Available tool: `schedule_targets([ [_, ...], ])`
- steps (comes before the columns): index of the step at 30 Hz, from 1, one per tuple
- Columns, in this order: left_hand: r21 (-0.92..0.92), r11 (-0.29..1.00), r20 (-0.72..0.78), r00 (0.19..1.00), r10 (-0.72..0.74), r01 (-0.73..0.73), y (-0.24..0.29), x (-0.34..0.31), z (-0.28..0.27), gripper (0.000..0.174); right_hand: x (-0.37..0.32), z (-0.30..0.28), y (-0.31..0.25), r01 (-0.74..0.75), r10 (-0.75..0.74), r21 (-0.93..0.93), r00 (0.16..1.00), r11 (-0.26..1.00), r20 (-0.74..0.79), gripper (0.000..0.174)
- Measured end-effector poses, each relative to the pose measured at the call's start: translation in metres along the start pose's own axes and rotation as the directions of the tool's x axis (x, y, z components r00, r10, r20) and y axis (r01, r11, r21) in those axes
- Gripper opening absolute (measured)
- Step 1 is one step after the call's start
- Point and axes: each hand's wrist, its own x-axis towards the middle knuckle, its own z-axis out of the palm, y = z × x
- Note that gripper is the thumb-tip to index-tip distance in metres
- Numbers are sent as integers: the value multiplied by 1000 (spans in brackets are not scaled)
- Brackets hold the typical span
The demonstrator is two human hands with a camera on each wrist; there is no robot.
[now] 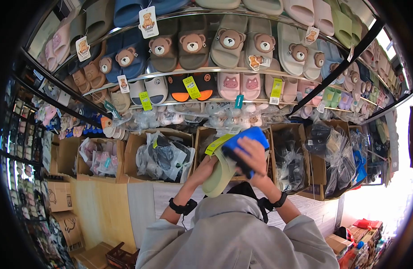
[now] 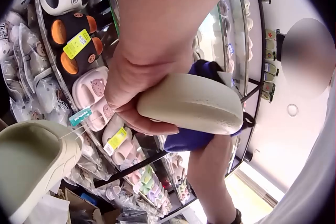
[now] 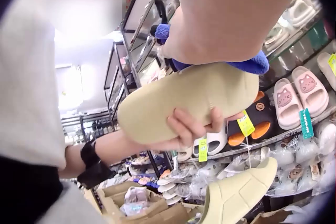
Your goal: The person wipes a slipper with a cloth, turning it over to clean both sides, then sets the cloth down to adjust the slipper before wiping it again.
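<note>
My left hand [image 1: 207,167] grips a pale green slipper [image 1: 217,179]; in the right wrist view its fingers [image 3: 186,127] lie on the slipper's side. The right hand [image 1: 252,157] holds a blue fluffy cloth or mitt [image 1: 247,138] with black parts against the slipper; its fingertips are partly hidden. In the left wrist view, the held slipper [image 2: 191,103] shows its side, with the blue cloth [image 2: 184,140] behind it. A second pale green slipper [image 2: 37,155] hangs beside it on a thin tie. A yellow-green tag [image 1: 219,142] stands out near the left hand.
Shelves with rows of bear-face slippers [image 1: 193,44] rise in front. Below them stand cardboard boxes [image 1: 126,157] of bagged footwear, close under both hands. More cartons [image 1: 58,196] are stacked at the left, and a pale wooden surface [image 1: 103,208] lies below the boxes.
</note>
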Motion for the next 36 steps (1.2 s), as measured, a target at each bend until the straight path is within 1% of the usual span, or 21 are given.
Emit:
schedule_targets([
  [1,155,977,0,988,151,-149,-15,1,2,46,-7,-2,-6,50,-43,-48,990,998,133,52],
  [2,304,907,23,954,298,-291,-28,2,3,47,-14,2,-11,153,-137,-80,975,985,175,50],
  [3,348,868,31,930,366,-354,-25,3,7,46,-19,1,-16,218,-199,-57,950,974,243,50],
  [4,321,875,23,927,375,-362,-23,4,12,45,-24,-2,-20,281,-258,-30,916,959,308,49],
  [6,196,930,-13,948,319,-310,-13,7,24,42,-26,-10,-23,436,-386,-84,858,896,339,49],
  [10,-18,983,-86,980,182,-184,3,16,47,39,-22,-39,5,332,-295,-95,913,938,283,45],
  [12,7,985,-99,980,174,-175,16,18,57,37,-19,-52,20,242,-219,-83,951,967,220,44],
  [14,184,960,-78,970,229,-212,36,23,67,36,-19,-64,43,152,-131,-101,973,983,188,45],
  [16,205,969,-66,986,153,-137,43,35,76,35,-15,-77,61,68,-52,-87,985,994,167,51],
  [19,177,977,-70,989,133,-118,49,50,94,34,-16,-100,75,-68,83,-99,984,993,158,64],
  [21,226,973,-54,996,64,-50,48,60,104,34,-24,-109,75,-37,53,-104,986,994,158,61],
  [23,241,959,-48,985,168,-151,69,56,123,34,-41,-107,75,31,-19,-101,992,994,124,56],
  [25,305,913,-74,950,305,-270,49,55,137,36,-56,-114,69,72,-54,-84,979,994,199,49],
  [26,399,836,-57,900,433,-377,5,65,135,39,-60,-118,66,104,-89,-63,973,993,211,47],
  [28,337,881,-16,934,357,-331,21,73,147,39,-66,-130,76,319,-258,-175,919,932,299,39],
  [30,274,922,20,960,280,-275,46,80,163,40,-76,-140,95,262,-220,-137,939,955,264,40],
  [31,243,939,34,970,242,-242,51,82,170,41,-79,-144,105,157,-142,-60,969,986,200,40],
  [32,228,950,17,976,216,-214,50,85,177,40,-79,-150,113,56,-57,14,988,998,146,52],
  [34,197,967,-17,985,171,-164,57,93,188,40,-73,-157,136,-19,19,1,993,1000,113,58],
  [35,201,974,-22,994,111,-105,62,92,192,40,-72,-167,142,-111,100,77,986,991,137,64],
  [36,200,978,-45,997,70,-60,69,91,196,40,-72,-161,150,-134,130,42,987,990,90,68],
])
